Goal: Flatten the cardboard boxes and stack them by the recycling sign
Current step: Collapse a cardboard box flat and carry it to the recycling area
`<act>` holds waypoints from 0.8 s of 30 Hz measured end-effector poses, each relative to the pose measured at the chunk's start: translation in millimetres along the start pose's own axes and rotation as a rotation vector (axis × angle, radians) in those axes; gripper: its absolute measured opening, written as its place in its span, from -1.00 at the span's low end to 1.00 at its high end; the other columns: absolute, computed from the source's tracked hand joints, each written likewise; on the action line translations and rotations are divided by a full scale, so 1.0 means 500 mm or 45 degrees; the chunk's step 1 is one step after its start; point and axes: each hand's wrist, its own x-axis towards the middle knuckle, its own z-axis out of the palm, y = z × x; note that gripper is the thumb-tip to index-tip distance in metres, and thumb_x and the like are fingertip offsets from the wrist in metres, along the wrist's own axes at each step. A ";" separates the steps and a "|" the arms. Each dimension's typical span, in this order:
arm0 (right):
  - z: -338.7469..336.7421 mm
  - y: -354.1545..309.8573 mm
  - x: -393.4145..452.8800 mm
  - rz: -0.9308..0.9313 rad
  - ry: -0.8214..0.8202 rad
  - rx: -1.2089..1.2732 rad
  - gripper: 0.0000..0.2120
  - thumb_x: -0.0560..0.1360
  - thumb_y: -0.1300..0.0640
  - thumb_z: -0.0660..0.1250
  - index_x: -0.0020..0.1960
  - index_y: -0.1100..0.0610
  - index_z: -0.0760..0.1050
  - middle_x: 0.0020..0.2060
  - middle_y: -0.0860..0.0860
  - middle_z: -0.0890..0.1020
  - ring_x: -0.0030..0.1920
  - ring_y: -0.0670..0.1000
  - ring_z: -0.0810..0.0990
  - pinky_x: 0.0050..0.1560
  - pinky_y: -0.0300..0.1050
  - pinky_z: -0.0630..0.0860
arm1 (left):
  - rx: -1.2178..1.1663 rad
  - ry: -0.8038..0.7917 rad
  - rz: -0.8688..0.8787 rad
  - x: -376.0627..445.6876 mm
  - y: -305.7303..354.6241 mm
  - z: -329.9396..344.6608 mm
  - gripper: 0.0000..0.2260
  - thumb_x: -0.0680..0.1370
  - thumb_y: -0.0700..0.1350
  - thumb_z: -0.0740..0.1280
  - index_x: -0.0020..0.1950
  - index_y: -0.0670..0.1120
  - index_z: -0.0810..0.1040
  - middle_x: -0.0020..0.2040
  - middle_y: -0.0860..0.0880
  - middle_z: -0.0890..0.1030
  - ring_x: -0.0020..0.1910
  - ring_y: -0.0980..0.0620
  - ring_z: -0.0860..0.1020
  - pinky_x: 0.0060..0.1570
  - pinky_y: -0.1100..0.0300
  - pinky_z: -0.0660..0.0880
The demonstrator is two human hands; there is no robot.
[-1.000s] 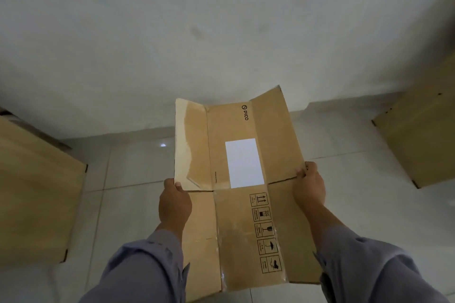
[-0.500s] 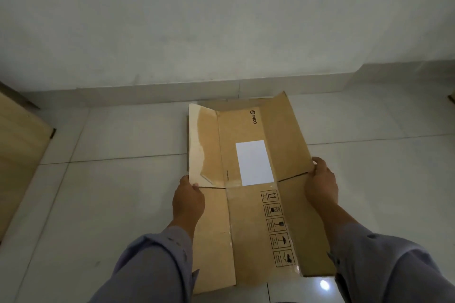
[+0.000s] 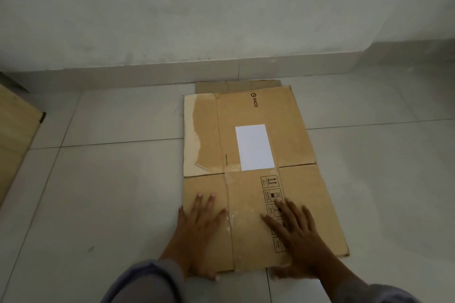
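A flattened brown cardboard box (image 3: 290, 130) with a white label and "PICO" print lies flat on the tiled floor, its far end near the wall. Under its far edge a strip of another flattened cardboard (image 3: 236, 87) shows. My left hand (image 3: 199, 231) presses palm-down with straight, spread fingers on the near left part of the box. My right hand (image 3: 295, 233) presses flat on the near right part, over the printed handling symbols. No recycling sign is in view.
A grey wall with a low skirting (image 3: 172, 71) runs across the back. A light wooden panel or board (image 3: 14, 135) stands at the left edge. Pale floor tiles (image 3: 110, 192) surround the box.
The box was held at its sides by both hands above the floor; now it lies flat on the tiles and both hands have let go and press down on its near end.
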 end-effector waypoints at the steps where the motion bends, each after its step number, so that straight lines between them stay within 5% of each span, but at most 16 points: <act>1: -0.003 0.006 0.006 -0.001 -0.004 -0.002 0.20 0.08 -0.72 0.08 0.57 -0.12 0.03 0.55 0.18 0.08 0.52 0.29 0.01 0.40 0.32 -0.04 | 0.018 -0.005 0.006 0.002 -0.002 -0.006 0.25 0.05 0.62 0.20 0.54 0.13 -0.29 0.54 -0.13 -0.37 0.49 -0.29 -0.35 0.27 -0.48 -0.08; 6: -0.045 0.051 0.045 0.015 -0.069 0.003 0.16 0.08 -0.68 0.16 0.56 -0.23 -0.07 0.57 0.10 0.03 0.54 0.23 -0.03 0.40 0.43 0.05 | 0.004 0.049 -0.045 0.024 -0.013 -0.037 0.17 0.17 0.45 0.35 0.50 0.17 -0.37 0.51 -0.09 -0.44 0.49 -0.20 -0.39 0.40 -0.33 -0.07; 12: -0.088 0.094 0.117 -0.010 -0.118 -0.092 0.11 0.12 -0.66 0.14 0.41 -0.39 -0.44 0.56 0.01 -0.26 0.53 0.15 -0.33 0.43 0.35 -0.21 | 0.004 0.073 -0.046 0.074 -0.051 -0.060 0.15 0.20 0.44 0.37 0.50 0.19 -0.35 0.53 -0.09 -0.39 0.51 -0.22 -0.34 0.44 -0.26 -0.01; 19: -0.086 0.088 0.125 0.043 -0.197 -0.110 0.14 0.13 -0.61 0.24 0.44 -0.37 -0.40 0.54 -0.02 -0.33 0.51 0.12 -0.42 0.43 0.39 -0.22 | -0.020 0.022 -0.069 0.076 -0.050 -0.063 0.17 0.20 0.40 0.43 0.50 0.19 -0.35 0.53 -0.08 -0.40 0.50 -0.22 -0.36 0.44 -0.28 -0.03; 24: -0.125 0.045 0.133 0.194 -0.337 -0.044 0.10 0.23 -0.33 0.48 0.54 -0.27 -0.16 0.54 -0.04 -0.29 0.54 0.15 -0.32 0.42 0.42 -0.03 | -0.142 -0.078 -0.170 0.067 -0.027 -0.097 0.07 0.31 0.27 0.45 0.54 0.14 -0.23 0.55 -0.05 -0.34 0.53 -0.18 -0.28 0.46 -0.24 0.02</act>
